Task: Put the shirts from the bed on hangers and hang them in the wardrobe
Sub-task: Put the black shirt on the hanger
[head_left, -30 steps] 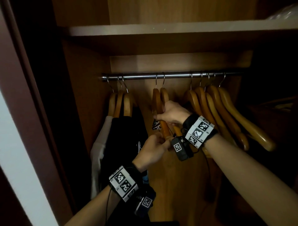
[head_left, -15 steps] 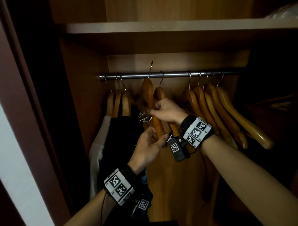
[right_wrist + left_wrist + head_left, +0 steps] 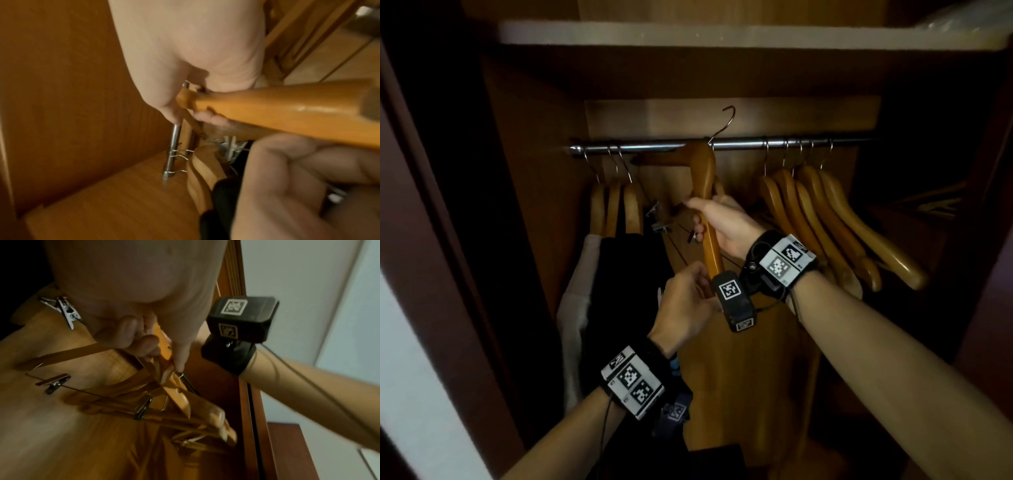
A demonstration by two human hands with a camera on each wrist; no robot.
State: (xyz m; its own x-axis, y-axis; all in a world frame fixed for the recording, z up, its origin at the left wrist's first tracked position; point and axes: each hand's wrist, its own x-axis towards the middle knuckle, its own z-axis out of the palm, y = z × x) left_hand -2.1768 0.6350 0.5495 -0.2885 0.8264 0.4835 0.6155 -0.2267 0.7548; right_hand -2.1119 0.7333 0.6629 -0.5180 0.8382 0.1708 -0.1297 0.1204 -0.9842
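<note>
In the head view my right hand (image 3: 700, 219) grips the upper arm of a wooden hanger (image 3: 703, 171). The hanger is off the rail (image 3: 640, 148), tilted, with its hook (image 3: 726, 118) above the rail. My left hand (image 3: 703, 279) pinches the hanger's lower end (image 3: 164, 344). Metal clips (image 3: 658, 219) dangle just left of my right hand. In the right wrist view my fingers (image 3: 174, 112) curl round the hanger (image 3: 287, 110). A black shirt (image 3: 626, 291) and a white shirt (image 3: 575, 308) hang at the rail's left end.
Three hangers (image 3: 616, 209) at the left carry the hung shirts. Several bare wooden hangers (image 3: 835, 226) hang at the right of the rail. A shelf (image 3: 722, 34) runs above. The wardrobe's side wall (image 3: 534, 205) stands close on the left.
The hanger came up off the rail and tipped, its hook now above the bar. Both hands rose with it, and my left hand moved to its lower end.
</note>
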